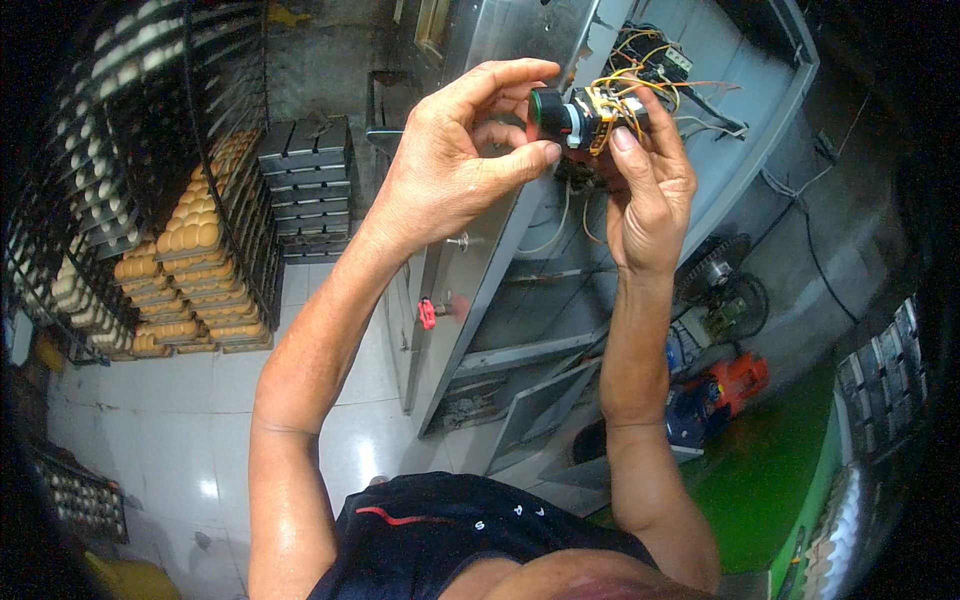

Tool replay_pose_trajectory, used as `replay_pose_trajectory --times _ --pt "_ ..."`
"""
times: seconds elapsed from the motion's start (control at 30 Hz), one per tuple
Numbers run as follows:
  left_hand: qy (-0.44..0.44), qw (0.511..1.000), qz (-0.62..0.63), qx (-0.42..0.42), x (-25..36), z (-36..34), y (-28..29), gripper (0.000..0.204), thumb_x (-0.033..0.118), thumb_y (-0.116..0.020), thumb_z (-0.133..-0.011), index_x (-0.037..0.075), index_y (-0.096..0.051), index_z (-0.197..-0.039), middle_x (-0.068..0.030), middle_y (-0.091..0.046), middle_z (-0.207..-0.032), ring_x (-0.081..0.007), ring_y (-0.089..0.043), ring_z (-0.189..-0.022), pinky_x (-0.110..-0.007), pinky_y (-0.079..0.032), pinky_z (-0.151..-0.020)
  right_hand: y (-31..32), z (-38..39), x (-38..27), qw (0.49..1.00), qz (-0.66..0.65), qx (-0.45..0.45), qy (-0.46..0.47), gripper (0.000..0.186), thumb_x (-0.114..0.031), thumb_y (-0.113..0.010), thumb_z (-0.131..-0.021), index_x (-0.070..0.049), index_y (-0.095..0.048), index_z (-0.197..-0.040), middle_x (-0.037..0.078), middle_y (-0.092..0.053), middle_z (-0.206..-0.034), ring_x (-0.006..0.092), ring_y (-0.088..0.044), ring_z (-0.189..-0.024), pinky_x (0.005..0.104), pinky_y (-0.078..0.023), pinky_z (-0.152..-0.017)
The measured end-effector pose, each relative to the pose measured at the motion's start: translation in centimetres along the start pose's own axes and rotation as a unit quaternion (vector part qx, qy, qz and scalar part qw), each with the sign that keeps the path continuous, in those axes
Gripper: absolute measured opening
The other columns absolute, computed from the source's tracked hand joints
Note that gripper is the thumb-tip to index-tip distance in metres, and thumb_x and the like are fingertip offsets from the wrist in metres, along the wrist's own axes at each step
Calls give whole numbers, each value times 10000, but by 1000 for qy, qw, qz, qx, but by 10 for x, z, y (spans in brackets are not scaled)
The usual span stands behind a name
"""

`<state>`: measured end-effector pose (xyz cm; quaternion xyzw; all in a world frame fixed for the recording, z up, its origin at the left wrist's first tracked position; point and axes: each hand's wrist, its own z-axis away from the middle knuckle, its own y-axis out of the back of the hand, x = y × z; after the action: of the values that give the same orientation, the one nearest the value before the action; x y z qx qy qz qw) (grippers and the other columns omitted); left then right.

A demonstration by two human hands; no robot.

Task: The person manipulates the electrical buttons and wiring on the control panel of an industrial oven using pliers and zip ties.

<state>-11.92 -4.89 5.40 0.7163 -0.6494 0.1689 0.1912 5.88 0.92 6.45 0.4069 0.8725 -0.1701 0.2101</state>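
A push-button switch (548, 117) with a black body, green-rimmed front and wired terminal block (605, 112) is held up near the top of the view. My left hand (460, 155) curls round its front, thumb at the lower edge, index finger above; some contact points are hidden. My right hand (648, 200) grips the wired block, thumb in front and fingers behind. Yellow, orange and white wires run from it toward dark electrical components (650, 55) on the grey metal cabinet (745, 65). A red valve handle (428, 312) sits lower on the steel frame.
At left stand racks with pale rounded items (105, 130), stacked trays of brown rounded goods (195, 240) and dark metal tins (305, 165) on a tiled floor (160, 420). At right are gears (720, 270), an orange-and-blue machine (730, 385), hanging cables and more metal trays (880, 380).
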Motion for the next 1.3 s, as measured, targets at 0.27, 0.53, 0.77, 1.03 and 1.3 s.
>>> replay_pose_trajectory --times 0.27,0.53,0.77,1.03,1.3 --pt "-19 1000 -18 -12 -2 -3 1 568 -42 -726 -822 3 -514 -1348 -93 -624 -1174 -106 -623 -1006 -228 -542 -843 2 1 2 1000 -6 1 -7 448 8 -613 -919 41 -497 -1350 127 -629 -1184 172 -631 -1045 317 -527 -923" --pt "-21 1000 -4 -7 -2 -3 2 581 -46 -726 -820 3 -508 -1356 -98 -622 -1187 -108 -624 -1010 -226 -541 -835 0 -1 3 1000 -17 3 -12 442 1 -596 -932 42 -479 -1357 143 -628 -1180 184 -637 -1046 324 -551 -894" --pt "-19 1000 -7 1 0 -2 1 592 -55 -725 -812 9 -510 -1360 -93 -622 -1180 -102 -618 -996 -222 -531 -831 -2 1 -3 1000 24 -16 -9 437 -12 -581 -944 33 -469 -1364 155 -640 -1153 199 -654 -1018 357 -594 -833" --pt "-34 999 -16 -5 0 -3 -1 597 -54 -725 -802 9 -514 -1357 -86 -618 -1174 -109 -603 -1012 -232 -521 -842 1 3 -2 1000 26 -15 -3 443 -16 -595 -941 32 -475 -1365 141 -623 -1189 190 -640 -1034 352 -582 -859" --pt "-36 999 -18 -8 0 -5 0 594 -48 -729 -806 1 -511 -1357 -93 -613 -1180 -118 -606 -1023 -249 -527 -863 3 3 -1 1000 16 -17 -13 450 -10 -603 -936 53 -474 -1362 143 -613 -1209 183 -620 -1073 341 -560 -894"
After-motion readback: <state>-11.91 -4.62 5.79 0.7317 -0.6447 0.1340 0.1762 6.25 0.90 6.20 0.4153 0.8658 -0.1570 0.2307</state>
